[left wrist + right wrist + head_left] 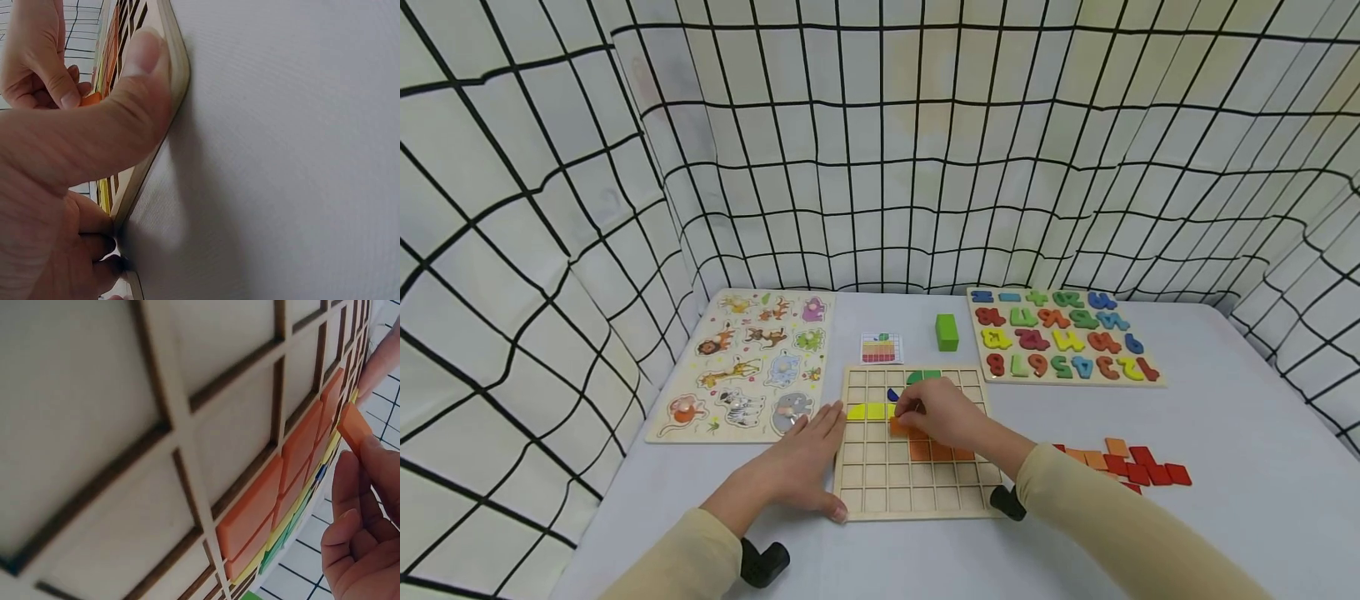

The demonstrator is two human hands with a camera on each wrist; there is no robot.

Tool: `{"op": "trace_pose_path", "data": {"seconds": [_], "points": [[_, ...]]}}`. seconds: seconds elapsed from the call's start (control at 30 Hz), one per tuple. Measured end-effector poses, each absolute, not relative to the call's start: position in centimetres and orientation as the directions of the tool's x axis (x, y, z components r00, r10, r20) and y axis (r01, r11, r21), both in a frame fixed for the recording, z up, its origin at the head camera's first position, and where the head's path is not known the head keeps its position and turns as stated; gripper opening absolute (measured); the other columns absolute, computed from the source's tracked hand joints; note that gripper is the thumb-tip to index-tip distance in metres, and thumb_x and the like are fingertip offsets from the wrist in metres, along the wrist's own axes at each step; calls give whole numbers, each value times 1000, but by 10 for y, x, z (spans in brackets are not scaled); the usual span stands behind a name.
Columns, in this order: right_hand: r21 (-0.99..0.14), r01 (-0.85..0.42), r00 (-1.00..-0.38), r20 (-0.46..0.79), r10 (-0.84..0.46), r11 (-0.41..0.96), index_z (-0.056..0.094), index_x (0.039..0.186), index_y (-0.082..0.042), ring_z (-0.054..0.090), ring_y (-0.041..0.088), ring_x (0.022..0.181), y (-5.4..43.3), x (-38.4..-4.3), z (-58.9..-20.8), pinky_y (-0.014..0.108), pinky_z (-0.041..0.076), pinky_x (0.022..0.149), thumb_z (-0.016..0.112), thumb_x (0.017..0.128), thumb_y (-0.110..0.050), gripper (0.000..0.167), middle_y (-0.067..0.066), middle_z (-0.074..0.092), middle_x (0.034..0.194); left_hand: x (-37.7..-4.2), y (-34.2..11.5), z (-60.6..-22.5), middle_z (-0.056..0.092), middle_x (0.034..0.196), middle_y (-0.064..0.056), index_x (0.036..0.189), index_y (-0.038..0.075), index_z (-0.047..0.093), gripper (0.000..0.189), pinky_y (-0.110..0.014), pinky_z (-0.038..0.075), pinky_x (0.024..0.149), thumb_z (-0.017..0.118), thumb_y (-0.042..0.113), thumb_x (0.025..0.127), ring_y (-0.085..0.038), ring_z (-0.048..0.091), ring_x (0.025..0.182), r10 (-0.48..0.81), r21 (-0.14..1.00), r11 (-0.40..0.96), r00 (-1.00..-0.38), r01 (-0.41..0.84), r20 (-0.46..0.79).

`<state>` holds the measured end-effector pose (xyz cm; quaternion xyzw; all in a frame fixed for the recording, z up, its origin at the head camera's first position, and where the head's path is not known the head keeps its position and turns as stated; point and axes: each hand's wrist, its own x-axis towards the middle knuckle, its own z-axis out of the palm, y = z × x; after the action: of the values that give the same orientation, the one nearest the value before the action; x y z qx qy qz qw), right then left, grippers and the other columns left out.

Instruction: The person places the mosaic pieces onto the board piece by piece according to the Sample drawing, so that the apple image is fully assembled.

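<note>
A wooden grid board lies in the middle of the table. My left hand rests along its left side, fingers straight on the edge and thumb pressing the near left corner. Between thumb and fingertips my right hand pinches an orange square tile, tilted over the board beside the yellow row. Set in the grid are yellow tiles, orange tiles, green pieces and a dark blue piece. The right hand covers part of the yellow and orange rows in the head view.
Loose red and orange tiles lie to the right, near the right sleeve. Behind the board are a picture card and a green block. An animal puzzle lies left, a number puzzle back right. Black-gridded white walls surround the table.
</note>
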<state>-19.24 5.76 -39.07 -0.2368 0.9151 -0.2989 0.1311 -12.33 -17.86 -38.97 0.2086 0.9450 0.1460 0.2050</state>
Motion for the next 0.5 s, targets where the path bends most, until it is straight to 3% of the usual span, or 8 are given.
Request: {"op": "trace_pose_path", "data": {"seconds": [0.33, 0.5], "points": [[-546, -393, -848, -96, -521, 740, 78, 96, -10, 57, 13, 81, 51, -189, -398, 25, 55, 76, 75, 93, -12, 4, -4, 69, 85, -124, -179, -391, 13, 170, -24, 158, -9, 22, 127, -60, 15, 128, 90, 52, 71, -39, 13, 159, 458, 363, 868, -828, 338, -324], [-498, -420, -845, -92, -527, 759, 79, 97, -10, 59, 13, 83, 49, -188, -399, 31, 59, 82, 77, 92, -14, 7, -1, 73, 90, -124, -180, -391, 12, 170, -24, 159, -9, 21, 127, -60, 14, 128, 90, 52, 71, -39, 13, 159, 461, 363, 867, -826, 341, -326]]}}
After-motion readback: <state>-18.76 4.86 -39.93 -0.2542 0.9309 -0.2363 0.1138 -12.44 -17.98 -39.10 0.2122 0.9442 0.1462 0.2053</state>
